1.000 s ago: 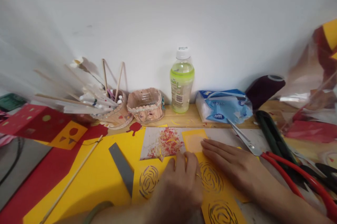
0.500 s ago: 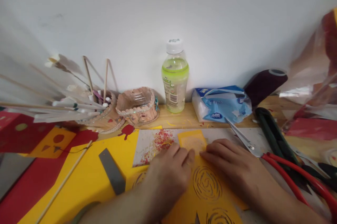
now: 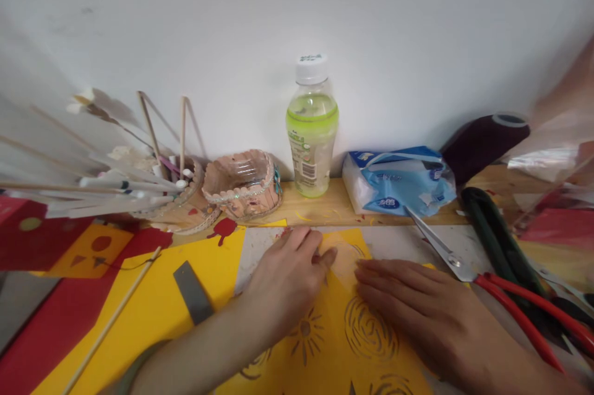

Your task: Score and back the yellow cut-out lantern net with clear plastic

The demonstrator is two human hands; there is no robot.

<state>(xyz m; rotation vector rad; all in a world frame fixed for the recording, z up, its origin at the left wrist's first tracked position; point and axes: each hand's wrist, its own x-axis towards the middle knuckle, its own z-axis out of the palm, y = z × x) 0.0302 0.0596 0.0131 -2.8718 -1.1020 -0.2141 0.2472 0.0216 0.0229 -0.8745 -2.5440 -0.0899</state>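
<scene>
A yellow paper sheet [image 3: 325,358] with cut-out swirls and a sun-like pattern lies in front of me. At its far part is a pale round patch [image 3: 342,257] beside curved cut lines. My left hand [image 3: 292,271] is closed over the sheet's far left part, fingers curled and thumb towards the patch; whatever it may grip is hidden. Flat on the sheet's right side rests my right hand [image 3: 417,302], its fingers stretched out towards the patch. Scissors with red handles [image 3: 524,314] lie just right of that hand.
Along the wall stand a bottle [image 3: 312,129], a tissue pack [image 3: 399,181], a small wooden-sided basket [image 3: 244,187] and a holder full of pens and sticks [image 3: 185,209]. A grey strip [image 3: 192,293] and a thin stick [image 3: 114,321] lie on yellow paper at left. A dark thread cone [image 3: 482,144] leans right.
My left hand has shifted slightly up and left over the sheet, uncovering the sun-like pattern and covering most of the red-speckled area. My right hand stays flat, slightly lower right in view.
</scene>
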